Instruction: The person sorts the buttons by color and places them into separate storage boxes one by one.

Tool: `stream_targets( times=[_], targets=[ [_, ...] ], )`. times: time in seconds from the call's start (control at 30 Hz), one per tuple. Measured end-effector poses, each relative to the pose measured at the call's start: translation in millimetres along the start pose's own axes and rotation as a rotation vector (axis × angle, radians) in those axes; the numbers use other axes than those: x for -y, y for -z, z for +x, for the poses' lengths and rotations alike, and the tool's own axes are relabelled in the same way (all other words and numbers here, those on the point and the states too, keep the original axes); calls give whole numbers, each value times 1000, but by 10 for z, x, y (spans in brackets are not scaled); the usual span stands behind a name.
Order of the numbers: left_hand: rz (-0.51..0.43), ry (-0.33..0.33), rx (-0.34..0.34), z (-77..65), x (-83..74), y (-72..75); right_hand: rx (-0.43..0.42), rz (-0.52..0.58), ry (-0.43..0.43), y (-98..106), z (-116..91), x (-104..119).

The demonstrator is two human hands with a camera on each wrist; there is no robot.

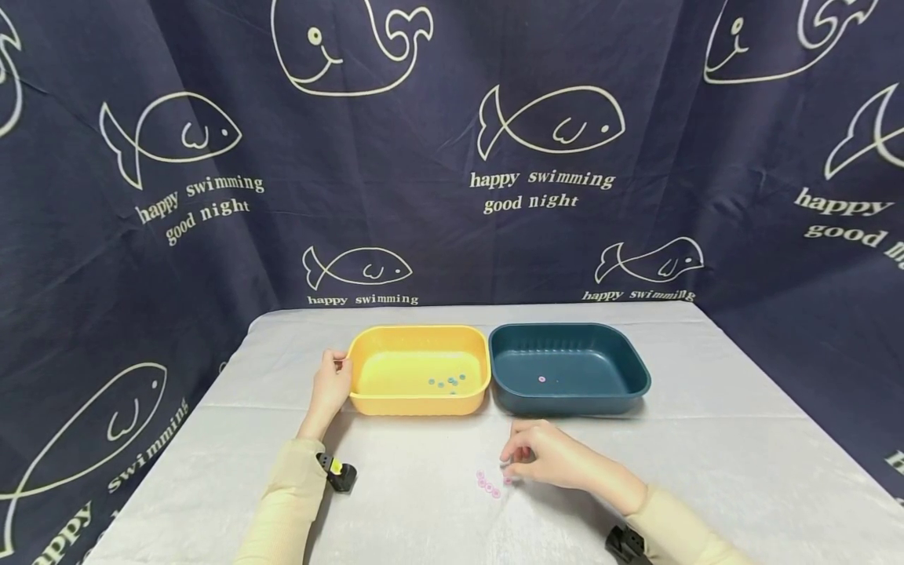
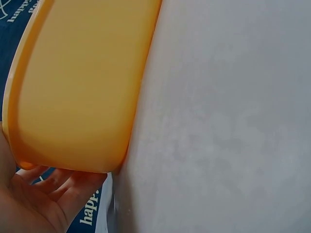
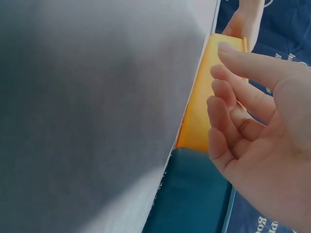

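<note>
My left hand (image 1: 332, 386) holds the left end of a yellow plastic bin (image 1: 417, 406), thumb up at the rim and fingers against the end wall (image 2: 73, 162). Inside that bin lie several small blue buttons (image 1: 441, 384). Low over the table, my right hand (image 1: 554, 459) has its fingertips beside a pink button (image 1: 507, 480). In the right wrist view its thumb (image 3: 238, 57) and loosely bent fingers (image 3: 221, 111) stand apart with nothing visible between them. Several more pink buttons (image 1: 489, 487) lie just left of it.
A dark teal bin (image 1: 572, 405) stands right beside the yellow one, with one pink button (image 1: 541, 379) on its floor. Both rest on a table with a light cloth (image 1: 410, 486). Behind hangs a navy curtain (image 1: 438, 227) printed with fish.
</note>
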State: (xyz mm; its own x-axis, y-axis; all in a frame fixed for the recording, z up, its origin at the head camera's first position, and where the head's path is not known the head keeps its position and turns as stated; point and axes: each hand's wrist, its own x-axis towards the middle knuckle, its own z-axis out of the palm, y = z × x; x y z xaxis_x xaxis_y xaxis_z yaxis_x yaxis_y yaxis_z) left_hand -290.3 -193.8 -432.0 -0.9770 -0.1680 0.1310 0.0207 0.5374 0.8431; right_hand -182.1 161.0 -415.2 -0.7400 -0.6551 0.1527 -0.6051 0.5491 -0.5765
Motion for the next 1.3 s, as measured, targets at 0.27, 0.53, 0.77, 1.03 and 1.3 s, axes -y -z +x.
stream_targets(
  times=[0.27, 0.53, 0.77, 1.03, 1.3],
  targets=[
    [-1, -5, -2, -10, -14, 7, 47, -56, -12, -21, 14, -13],
    [-9, 1, 1, -15, -11, 4, 82, -72, -11, -42, 5, -37],
    [-5, 0, -7, -1, -3, -2, 67, -129, 68, -37, 12, -10],
    [-4, 5, 0, 15, 3, -7, 63, -213, 176, -42, 21, -16],
    [-2, 2, -8, 20, 10, -16, 32, -310, 294, -58, 36, -41]
  ],
)
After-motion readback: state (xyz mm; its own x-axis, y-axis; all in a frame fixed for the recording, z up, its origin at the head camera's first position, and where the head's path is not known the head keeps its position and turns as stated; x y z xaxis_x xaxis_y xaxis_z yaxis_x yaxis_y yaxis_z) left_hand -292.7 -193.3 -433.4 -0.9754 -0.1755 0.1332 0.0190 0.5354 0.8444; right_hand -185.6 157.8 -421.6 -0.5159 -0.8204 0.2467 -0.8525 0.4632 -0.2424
